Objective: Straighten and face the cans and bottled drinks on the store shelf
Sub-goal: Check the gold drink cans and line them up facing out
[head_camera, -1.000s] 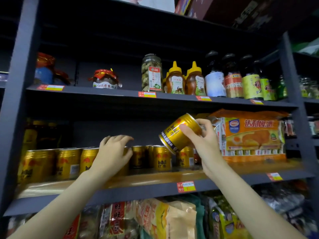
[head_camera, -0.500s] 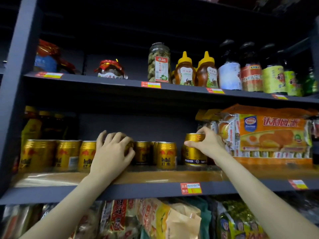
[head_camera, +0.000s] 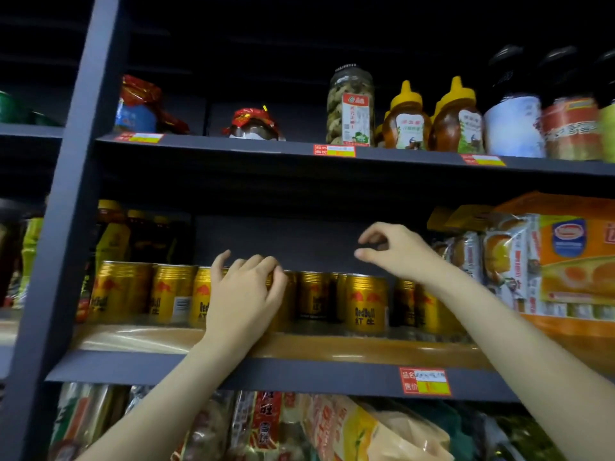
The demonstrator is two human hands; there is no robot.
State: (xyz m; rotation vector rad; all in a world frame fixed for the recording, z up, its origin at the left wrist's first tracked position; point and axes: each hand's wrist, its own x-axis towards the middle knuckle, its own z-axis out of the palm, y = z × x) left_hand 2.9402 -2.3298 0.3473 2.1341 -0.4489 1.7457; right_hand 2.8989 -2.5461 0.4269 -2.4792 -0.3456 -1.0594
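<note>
**Gold cans lined up, one under your palm**

Your left hand (head_camera: 244,296) curls over a gold can (head_camera: 283,299) in the row on the shelf (head_camera: 233,374); your right hand (head_camera: 396,252) hovers empty above it, fingers loosely curled. The Red Bull can (head_camera: 366,302) between your hands faces out. They're likely rigid, slick and weighty, so grip round the sidewall and twist.

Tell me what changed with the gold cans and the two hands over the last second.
The right hand set its tilted gold can upright on the shelf, let go and lifted, now holding nothing. The left hand stayed on the cans in the row.
</note>
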